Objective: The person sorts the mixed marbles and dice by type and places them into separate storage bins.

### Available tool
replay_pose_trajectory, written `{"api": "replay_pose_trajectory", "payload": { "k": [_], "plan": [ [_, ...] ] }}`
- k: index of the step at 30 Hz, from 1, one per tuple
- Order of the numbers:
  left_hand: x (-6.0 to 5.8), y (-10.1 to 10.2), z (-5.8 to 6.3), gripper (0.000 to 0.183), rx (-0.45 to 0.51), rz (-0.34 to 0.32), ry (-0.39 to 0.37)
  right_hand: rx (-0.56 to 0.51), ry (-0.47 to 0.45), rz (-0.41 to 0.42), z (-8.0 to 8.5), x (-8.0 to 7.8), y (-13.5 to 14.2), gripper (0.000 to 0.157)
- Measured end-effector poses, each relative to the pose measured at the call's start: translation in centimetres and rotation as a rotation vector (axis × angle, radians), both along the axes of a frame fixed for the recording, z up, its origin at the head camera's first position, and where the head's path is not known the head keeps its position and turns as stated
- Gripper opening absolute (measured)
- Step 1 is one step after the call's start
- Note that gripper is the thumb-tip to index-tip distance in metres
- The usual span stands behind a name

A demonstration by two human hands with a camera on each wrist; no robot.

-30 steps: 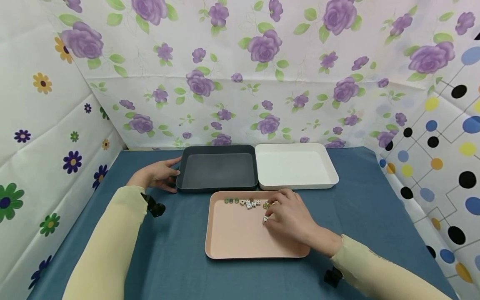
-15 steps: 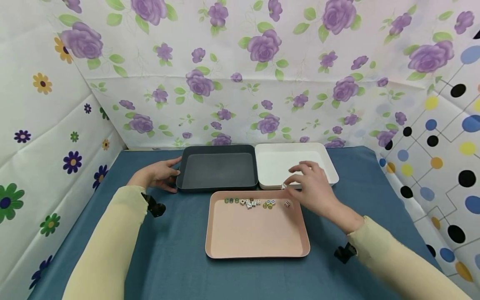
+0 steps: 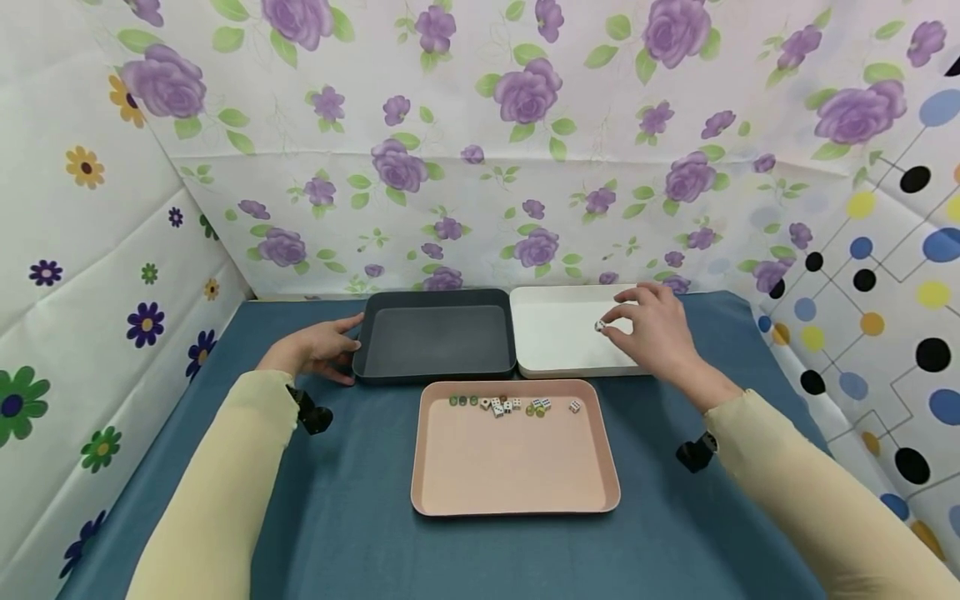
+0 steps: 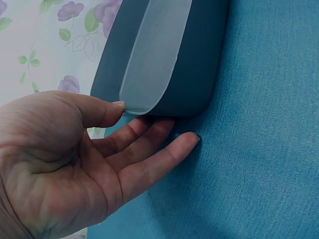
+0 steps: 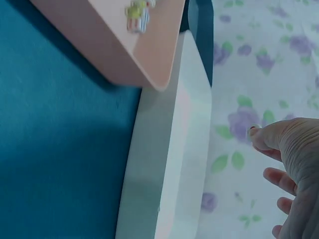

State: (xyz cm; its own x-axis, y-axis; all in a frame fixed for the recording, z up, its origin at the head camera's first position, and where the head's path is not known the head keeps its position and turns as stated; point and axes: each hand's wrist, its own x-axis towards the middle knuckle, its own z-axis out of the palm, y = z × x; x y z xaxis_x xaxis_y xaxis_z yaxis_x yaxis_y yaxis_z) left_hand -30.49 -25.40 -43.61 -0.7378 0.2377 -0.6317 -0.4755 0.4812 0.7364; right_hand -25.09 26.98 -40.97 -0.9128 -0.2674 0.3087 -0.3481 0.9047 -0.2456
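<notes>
My left hand (image 3: 315, 350) is at the left end of a dark grey tray (image 3: 360, 367). In the left wrist view its thumb lies at the tray's rim and the other fingers meet the outer wall lower down. Between thumb and fingertips my right hand (image 3: 651, 329) pinches a small white die (image 3: 600, 326), held above the white tray (image 3: 551, 354). In the pink tray (image 3: 517, 483), several white dice (image 3: 497, 410) and small round green pieces (image 3: 462, 401) lie in a row near the far side. One die (image 3: 574, 407) sits apart at the right.
The dark and white trays stand side by side at the back, with the pink tray in front of them. A blue cloth (image 3: 337, 517) covers the table. Printed cloth (image 3: 465, 108) hangs behind and along both sides.
My right hand has lifted a die out of the pink tray and carried it back and to the right, over the white tray. My left hand has stayed at the dark tray.
</notes>
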Motion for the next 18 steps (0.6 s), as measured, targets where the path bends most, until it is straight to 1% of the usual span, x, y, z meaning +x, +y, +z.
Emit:
{"api": "replay_pose_trajectory", "payload": {
  "k": [5, 8, 11, 18],
  "plan": [
    [-0.1, 0.0, -0.2, 0.072, -0.007, 0.001, 0.004, -0.013, -0.064, -0.067, -0.4, -1.7, 0.8, 0.015],
    [-0.1, 0.0, -0.2, 0.072, -0.020, -0.016, 0.020, -0.012, -0.114, -0.099, -0.8, -2.5, 1.2, 0.017],
    [0.0, 0.1, -0.2, 0.072, -0.031, -0.016, 0.028, 0.013, -0.151, -0.103, -1.5, -3.1, 1.5, 0.017],
    [0.0, 0.2, -0.1, 0.073, -0.039, -0.010, 0.025, 0.069, -0.227, -0.076, -3.6, -4.3, 2.0, 0.017]
  ]
}}
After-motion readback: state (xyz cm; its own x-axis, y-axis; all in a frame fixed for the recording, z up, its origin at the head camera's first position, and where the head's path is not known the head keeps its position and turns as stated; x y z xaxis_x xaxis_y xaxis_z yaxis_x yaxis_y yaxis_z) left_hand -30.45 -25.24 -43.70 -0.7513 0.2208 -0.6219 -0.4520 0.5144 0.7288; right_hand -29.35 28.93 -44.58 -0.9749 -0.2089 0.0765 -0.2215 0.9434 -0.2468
